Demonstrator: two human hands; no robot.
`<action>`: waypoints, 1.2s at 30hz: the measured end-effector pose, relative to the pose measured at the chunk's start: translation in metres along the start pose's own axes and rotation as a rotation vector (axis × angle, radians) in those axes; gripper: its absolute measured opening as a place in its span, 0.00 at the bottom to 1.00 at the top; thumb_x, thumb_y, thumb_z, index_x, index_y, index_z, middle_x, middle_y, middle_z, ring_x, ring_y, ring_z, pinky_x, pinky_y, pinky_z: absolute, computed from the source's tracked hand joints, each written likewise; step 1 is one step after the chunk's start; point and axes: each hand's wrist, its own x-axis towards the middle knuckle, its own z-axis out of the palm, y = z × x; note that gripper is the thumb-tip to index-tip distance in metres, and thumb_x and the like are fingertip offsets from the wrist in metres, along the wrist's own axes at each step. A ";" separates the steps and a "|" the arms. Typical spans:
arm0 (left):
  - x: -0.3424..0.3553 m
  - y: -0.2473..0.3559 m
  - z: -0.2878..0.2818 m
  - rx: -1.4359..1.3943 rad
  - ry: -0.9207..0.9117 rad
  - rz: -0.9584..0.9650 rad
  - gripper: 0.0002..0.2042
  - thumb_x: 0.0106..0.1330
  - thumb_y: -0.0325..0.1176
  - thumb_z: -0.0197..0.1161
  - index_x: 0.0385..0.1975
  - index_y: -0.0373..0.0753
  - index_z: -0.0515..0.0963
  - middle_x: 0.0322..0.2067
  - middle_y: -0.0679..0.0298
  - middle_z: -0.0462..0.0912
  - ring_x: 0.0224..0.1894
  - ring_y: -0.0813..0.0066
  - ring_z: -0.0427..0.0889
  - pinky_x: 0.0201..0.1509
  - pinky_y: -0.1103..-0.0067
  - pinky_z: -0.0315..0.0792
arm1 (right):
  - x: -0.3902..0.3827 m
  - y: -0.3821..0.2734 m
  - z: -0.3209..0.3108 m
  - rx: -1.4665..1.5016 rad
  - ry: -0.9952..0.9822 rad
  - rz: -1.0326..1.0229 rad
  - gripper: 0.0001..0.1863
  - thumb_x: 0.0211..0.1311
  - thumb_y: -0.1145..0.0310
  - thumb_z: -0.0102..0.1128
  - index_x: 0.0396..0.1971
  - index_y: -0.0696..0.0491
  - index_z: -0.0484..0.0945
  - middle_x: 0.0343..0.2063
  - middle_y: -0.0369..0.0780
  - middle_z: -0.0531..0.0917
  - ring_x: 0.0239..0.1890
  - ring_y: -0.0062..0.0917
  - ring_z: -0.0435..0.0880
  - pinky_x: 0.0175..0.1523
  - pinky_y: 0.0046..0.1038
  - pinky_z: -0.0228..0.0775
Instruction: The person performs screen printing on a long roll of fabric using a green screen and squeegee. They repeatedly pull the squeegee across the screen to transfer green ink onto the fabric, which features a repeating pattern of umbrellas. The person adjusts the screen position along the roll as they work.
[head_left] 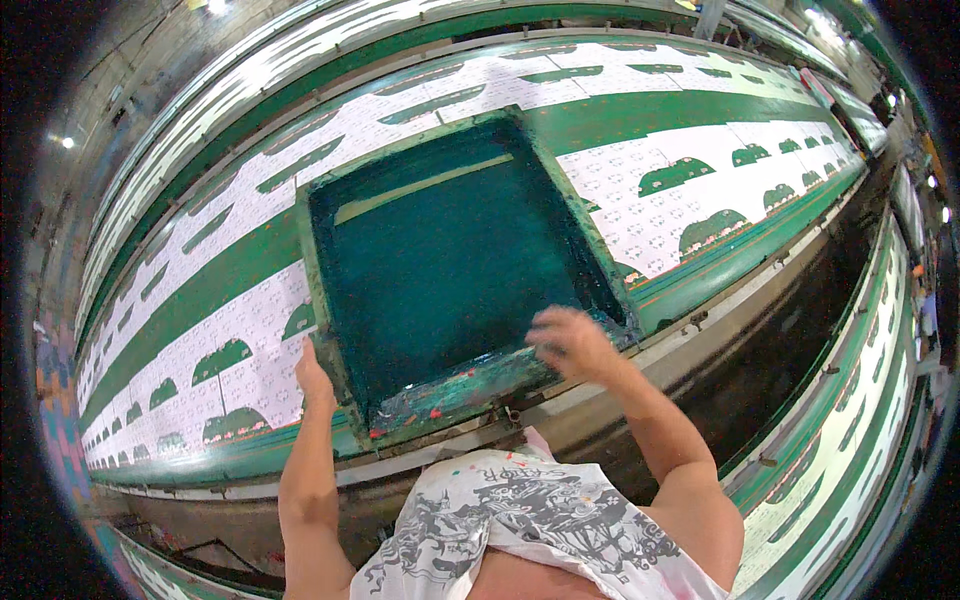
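Observation:
A large screen-printing frame (322, 290) lies tilted across the long printing table in front of me. Its mesh (450, 270) is dark blue-green, and a narrow pale olive strip (425, 188) runs along its far end. My left hand (317, 382) is at the frame's left side near the close corner, closed against the outer edge; some of its fingers are hidden. Over the near right part of the frame hovers my right hand (575, 345), smeared by motion, so its finger pose is unclear. Wet-looking green paint with small red spots coats the near rim (460, 395).
White printed fabric pieces (640, 200) with dome-shaped cutouts lie in rows on the green table (640, 120). A metal rail (720, 285) follows its near edge. Similar tables stand behind and at the right (850, 400), across a dark gap (760, 350).

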 end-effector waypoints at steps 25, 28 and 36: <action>0.000 -0.004 0.015 0.647 0.149 0.174 0.42 0.83 0.67 0.41 0.42 0.27 0.88 0.42 0.36 0.89 0.50 0.32 0.87 0.57 0.47 0.77 | 0.071 -0.113 0.039 -0.387 -0.558 0.082 0.23 0.63 0.70 0.70 0.59 0.42 0.86 0.47 0.43 0.90 0.52 0.43 0.91 0.57 0.49 0.83; 0.006 -0.007 0.013 0.628 0.135 0.163 0.39 0.83 0.66 0.43 0.51 0.29 0.86 0.48 0.38 0.88 0.56 0.36 0.85 0.62 0.50 0.76 | 0.055 -0.115 0.047 -0.370 -0.510 0.063 0.27 0.58 0.74 0.71 0.59 0.43 0.86 0.50 0.41 0.90 0.55 0.41 0.90 0.59 0.45 0.82; 0.016 -0.028 0.010 0.570 0.161 0.202 0.36 0.84 0.63 0.47 0.69 0.33 0.78 0.63 0.42 0.77 0.63 0.42 0.79 0.69 0.54 0.73 | 0.041 -0.100 0.078 -0.386 -0.166 -0.080 0.31 0.52 0.80 0.70 0.60 0.45 0.85 0.55 0.38 0.88 0.57 0.39 0.87 0.63 0.45 0.79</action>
